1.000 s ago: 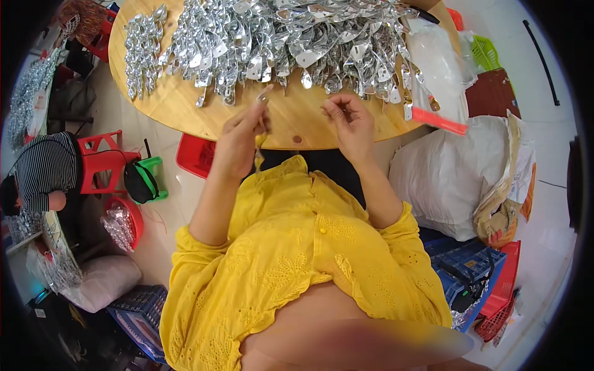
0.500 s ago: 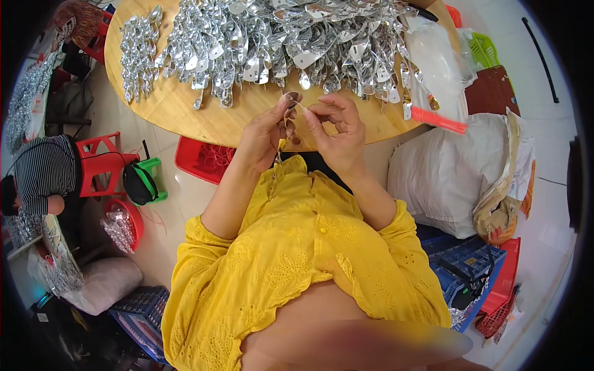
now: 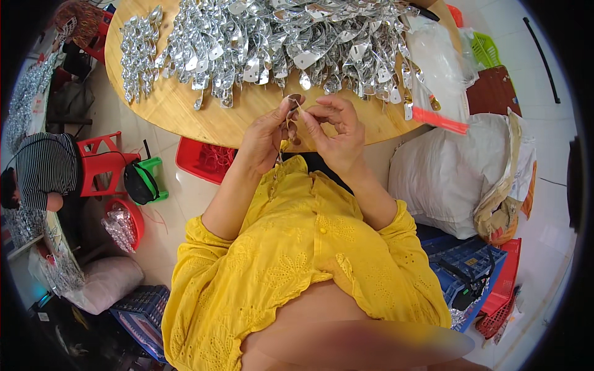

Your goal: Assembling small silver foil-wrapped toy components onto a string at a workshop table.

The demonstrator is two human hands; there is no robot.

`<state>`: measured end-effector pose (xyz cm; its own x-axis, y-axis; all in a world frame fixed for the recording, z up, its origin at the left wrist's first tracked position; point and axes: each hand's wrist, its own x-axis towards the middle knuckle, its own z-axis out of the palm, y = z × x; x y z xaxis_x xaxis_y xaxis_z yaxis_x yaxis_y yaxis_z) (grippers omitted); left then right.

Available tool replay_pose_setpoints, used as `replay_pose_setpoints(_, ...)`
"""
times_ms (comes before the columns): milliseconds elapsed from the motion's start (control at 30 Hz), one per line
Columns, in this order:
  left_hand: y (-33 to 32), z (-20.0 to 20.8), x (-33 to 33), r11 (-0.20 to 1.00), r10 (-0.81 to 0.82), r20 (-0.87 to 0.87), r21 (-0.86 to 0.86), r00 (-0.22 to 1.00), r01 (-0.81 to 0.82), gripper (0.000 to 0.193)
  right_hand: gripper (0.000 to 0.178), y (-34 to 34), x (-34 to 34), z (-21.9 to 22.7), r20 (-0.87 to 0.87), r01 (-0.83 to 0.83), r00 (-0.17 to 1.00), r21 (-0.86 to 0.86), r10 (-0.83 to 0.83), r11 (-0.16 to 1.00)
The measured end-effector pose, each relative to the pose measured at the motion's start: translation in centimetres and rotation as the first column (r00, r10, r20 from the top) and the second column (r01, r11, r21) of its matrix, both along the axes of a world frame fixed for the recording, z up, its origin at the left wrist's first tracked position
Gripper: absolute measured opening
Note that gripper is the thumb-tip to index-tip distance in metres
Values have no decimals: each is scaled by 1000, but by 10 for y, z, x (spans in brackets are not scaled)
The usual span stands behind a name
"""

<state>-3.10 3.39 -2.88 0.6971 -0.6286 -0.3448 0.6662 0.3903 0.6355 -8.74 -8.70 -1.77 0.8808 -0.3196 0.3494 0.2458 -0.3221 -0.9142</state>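
Note:
Over the near edge of the table, my left hand (image 3: 263, 139) is closed on a shiny silver twisted strip (image 3: 295, 98). The strip's rounded end sticks up past the thumb, and its lower part hangs below the palm in front of my yellow top. My right hand (image 3: 340, 130) is just to the right, thumb and forefinger pinched on a thin pale cord (image 3: 299, 108) by the strip's upper end. Its other fingers are loosely curled. Beyond both hands, a large heap of similar silver twisted strips (image 3: 266, 49) covers the far part of the wooden table (image 3: 210, 123).
Clear plastic bags (image 3: 433, 55) and a red strip (image 3: 439, 119) lie at the table's right. A red bin (image 3: 192, 162) stands below its near edge. A white sack (image 3: 439, 173) and blue crate (image 3: 476, 266) are at right. At left, a person in stripes (image 3: 46, 167) sits by a red stool (image 3: 93, 164).
Both hands keep their hold at almost the same place. My right fingertips have moved slightly with the cord near the strip's upper end.

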Motion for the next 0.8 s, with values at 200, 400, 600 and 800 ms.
replay_pose_setpoints(200, 0, -3, 0, 999, -19, 6, -31, 1000, 19, 36, 31, 0, 0, 1, -11, -30, 999, 5, 30, 1000)
replay_pose_setpoints(400, -3, 1, -3, 997, -51, 18, -53, 999, 51, 36, 30, -5, 5, -3, -60, -50, 997, 43, 53, 998)
replay_pose_setpoints(600, 0, -3, -5, 994, -24, -65, -104, 998, 17, 33, 30, -10, 8, -6, -100, -100, 987, 211, 123, 972)
replay_pose_setpoints(800, -3, -1, 0, 1000, 16, -126, -3, 992, -16, 26, 26, -15, 9, -2, -184, -182, 960, 168, 213, 969)
